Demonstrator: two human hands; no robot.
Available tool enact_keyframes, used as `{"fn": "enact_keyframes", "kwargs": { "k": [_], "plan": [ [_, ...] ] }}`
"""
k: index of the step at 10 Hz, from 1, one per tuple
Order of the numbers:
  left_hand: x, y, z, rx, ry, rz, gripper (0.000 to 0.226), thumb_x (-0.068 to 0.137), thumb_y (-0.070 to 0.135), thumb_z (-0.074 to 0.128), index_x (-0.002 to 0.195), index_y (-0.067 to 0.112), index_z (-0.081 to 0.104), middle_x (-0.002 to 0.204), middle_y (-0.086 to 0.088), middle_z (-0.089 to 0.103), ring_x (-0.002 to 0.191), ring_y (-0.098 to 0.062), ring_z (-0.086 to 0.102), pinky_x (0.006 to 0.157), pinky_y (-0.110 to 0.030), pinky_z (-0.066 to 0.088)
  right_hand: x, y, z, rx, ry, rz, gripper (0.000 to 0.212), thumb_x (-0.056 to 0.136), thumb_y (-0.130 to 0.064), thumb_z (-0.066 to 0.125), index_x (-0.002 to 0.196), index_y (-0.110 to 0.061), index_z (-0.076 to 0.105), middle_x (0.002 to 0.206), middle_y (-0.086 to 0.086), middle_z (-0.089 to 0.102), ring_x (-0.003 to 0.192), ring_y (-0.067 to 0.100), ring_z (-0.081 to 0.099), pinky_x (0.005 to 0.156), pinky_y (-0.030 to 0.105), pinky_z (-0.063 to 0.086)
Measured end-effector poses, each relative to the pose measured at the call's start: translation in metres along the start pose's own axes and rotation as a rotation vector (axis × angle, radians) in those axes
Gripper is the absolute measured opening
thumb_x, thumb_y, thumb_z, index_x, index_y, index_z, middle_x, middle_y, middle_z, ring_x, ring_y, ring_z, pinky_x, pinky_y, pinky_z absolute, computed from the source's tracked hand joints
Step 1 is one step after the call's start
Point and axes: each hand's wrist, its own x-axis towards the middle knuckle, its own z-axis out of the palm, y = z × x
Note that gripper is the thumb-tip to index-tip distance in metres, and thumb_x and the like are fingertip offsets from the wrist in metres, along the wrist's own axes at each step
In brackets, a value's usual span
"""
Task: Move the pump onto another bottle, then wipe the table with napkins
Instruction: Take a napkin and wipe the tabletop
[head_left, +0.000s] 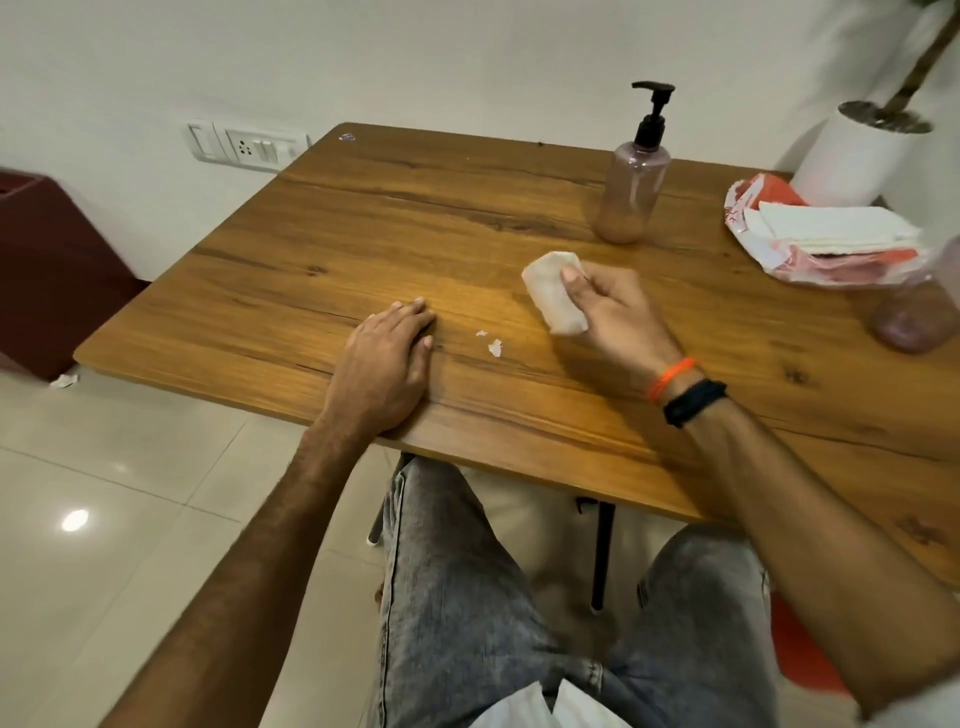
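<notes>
A clear pinkish bottle (631, 192) with the black pump (653, 111) on top stands upright at the back of the wooden table (363, 223). A second clear bottle (917, 312) without a pump stands blurred at the right edge. My right hand (610, 309) grips a crumpled white napkin (550, 296) just above the table's middle. My left hand (387, 364) rests flat on the table near its front edge, fingers straight. Small white paper scraps (493, 345) lie between the two hands.
An open red-and-white pack of napkins (826, 234) lies at the back right, next to a white plant pot (862, 153). A dark red bin (47, 270) stands on the tiled floor to the left. My knees are under the table's front edge.
</notes>
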Motion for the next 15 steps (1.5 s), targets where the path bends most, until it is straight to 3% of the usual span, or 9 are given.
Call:
{"fn": "enact_keyframes", "kwargs": {
  "k": [1, 2, 4, 6, 7, 8, 9, 10, 15],
  "plan": [
    [0.000, -0.001, -0.001, 0.002, 0.000, 0.000, 0.042, 0.099, 0.026, 0.042, 0.139, 0.016, 0.049, 0.151, -0.002, 0.041, 0.142, -0.019, 0.032, 0.117, -0.045, 0.024, 0.014, -0.004, 0.013, -0.397, -0.002, -0.182, 0.028, 0.102, -0.025, 0.041, 0.107, -0.019, 0.068, 0.083, -0.003, 0.065, 0.076, 0.014, 0.057, 0.070, 0.028, 0.038],
    [0.000, 0.000, -0.001, -0.002, -0.004, -0.001, 0.042, 0.099, 0.027, 0.042, 0.139, 0.016, 0.049, 0.151, -0.002, 0.042, 0.142, -0.019, 0.032, 0.117, -0.045, 0.025, 0.013, -0.001, 0.033, -0.577, -0.292, -0.270, 0.032, 0.102, -0.023, 0.039, 0.128, -0.021, 0.059, 0.124, 0.009, 0.065, 0.113, 0.025, 0.059, 0.094, 0.029, 0.043],
    [0.000, -0.001, -0.001, 0.002, -0.002, -0.001, 0.042, 0.099, 0.027, 0.043, 0.139, 0.016, 0.049, 0.151, -0.002, 0.042, 0.142, -0.019, 0.033, 0.117, -0.045, 0.025, -0.005, 0.007, 0.036, -0.619, -0.437, -0.331, 0.038, 0.102, -0.020, 0.041, 0.138, -0.023, 0.050, 0.153, 0.001, 0.039, 0.142, 0.019, 0.033, 0.120, 0.033, 0.019],
    [0.001, 0.000, -0.001, 0.004, 0.000, -0.009, 0.042, 0.099, 0.026, 0.043, 0.139, 0.015, 0.049, 0.151, -0.003, 0.042, 0.142, -0.019, 0.033, 0.117, -0.044, 0.024, -0.052, 0.003, 0.019, -0.571, -0.583, -0.470, 0.038, 0.100, -0.023, 0.042, 0.138, -0.024, 0.052, 0.146, -0.007, 0.047, 0.133, 0.010, 0.046, 0.114, 0.023, 0.032],
    [0.000, 0.000, -0.001, -0.005, -0.001, -0.010, 0.042, 0.099, 0.027, 0.042, 0.140, 0.016, 0.048, 0.151, -0.002, 0.041, 0.142, -0.019, 0.032, 0.118, -0.044, 0.023, -0.062, -0.001, 0.008, -0.372, -0.638, -0.403, 0.032, 0.100, -0.028, 0.045, 0.127, -0.022, 0.062, 0.093, -0.030, 0.066, 0.079, -0.005, 0.063, 0.068, 0.007, 0.042],
    [0.000, 0.000, 0.000, -0.002, -0.004, -0.010, 0.042, 0.099, 0.027, 0.042, 0.140, 0.017, 0.048, 0.151, -0.001, 0.041, 0.143, -0.018, 0.031, 0.118, -0.044, 0.023, -0.061, -0.004, 0.002, 0.231, -0.604, -0.034, 0.036, 0.095, -0.032, 0.046, 0.113, -0.007, 0.065, 0.091, 0.005, 0.069, 0.075, 0.018, 0.059, 0.064, 0.030, 0.045],
    [0.000, 0.000, 0.000, 0.002, -0.002, -0.013, 0.042, 0.099, 0.027, 0.042, 0.139, 0.017, 0.048, 0.151, -0.001, 0.041, 0.143, -0.018, 0.032, 0.118, -0.044, 0.024, -0.049, -0.005, 0.003, 0.723, -0.394, 0.334, 0.033, 0.097, -0.023, 0.047, 0.116, 0.000, 0.060, 0.113, 0.024, 0.066, 0.090, 0.026, 0.069, 0.068, 0.033, 0.059],
    [-0.001, 0.001, -0.001, 0.007, -0.002, -0.014, 0.042, 0.099, 0.028, 0.042, 0.140, 0.017, 0.048, 0.152, 0.000, 0.041, 0.143, -0.017, 0.031, 0.118, -0.043, 0.023, -0.036, -0.007, 0.002, 0.891, -0.310, 0.458, 0.036, 0.098, -0.021, 0.049, 0.124, 0.003, 0.055, 0.119, 0.021, 0.066, 0.095, 0.025, 0.069, 0.065, 0.033, 0.062],
    [-0.001, 0.004, -0.004, -0.015, -0.004, -0.013, 0.042, 0.099, 0.025, 0.043, 0.140, 0.016, 0.048, 0.151, -0.002, 0.041, 0.143, -0.018, 0.031, 0.118, -0.044, 0.023, -0.017, -0.006, -0.001, 0.418, -0.104, 0.251, 0.044, 0.066, -0.005, 0.084, 0.106, -0.011, 0.068, 0.102, 0.005, 0.073, 0.089, 0.014, 0.070, 0.070, 0.026, 0.058]
  ]
}}
